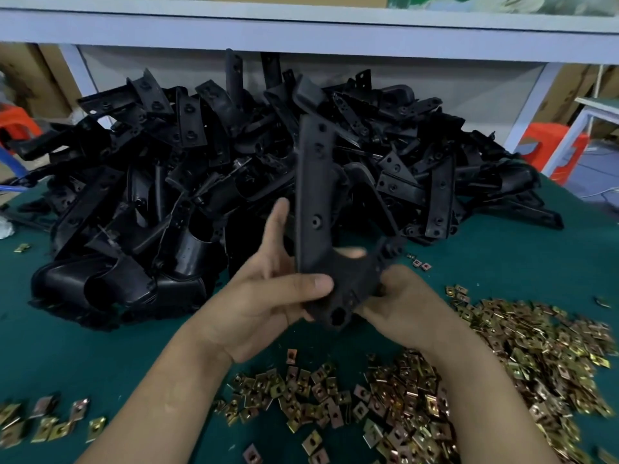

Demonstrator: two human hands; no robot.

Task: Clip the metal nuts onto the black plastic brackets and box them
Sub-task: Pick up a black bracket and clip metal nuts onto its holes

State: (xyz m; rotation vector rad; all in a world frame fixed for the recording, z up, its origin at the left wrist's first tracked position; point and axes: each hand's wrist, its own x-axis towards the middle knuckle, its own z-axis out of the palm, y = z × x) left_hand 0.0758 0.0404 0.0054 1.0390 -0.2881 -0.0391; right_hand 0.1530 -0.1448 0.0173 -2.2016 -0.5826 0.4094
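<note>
Left hand [264, 293] pinches bracket [315, 182] base, right hand [407, 304] grips its lower arm — held upright, likely for clipping; nuts [522, 346] heaped near-right.

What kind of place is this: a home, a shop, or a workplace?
Probably a small factory's assembly bench. A large pile of black plastic brackets lies on the green table, metal nuts are scattered in the hundreds, and the left hand and right hand hold one bracket.

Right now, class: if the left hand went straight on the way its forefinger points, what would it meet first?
Probably the pile of black brackets beyond the left hand, which grips one bracket; depth is unclear.
</note>
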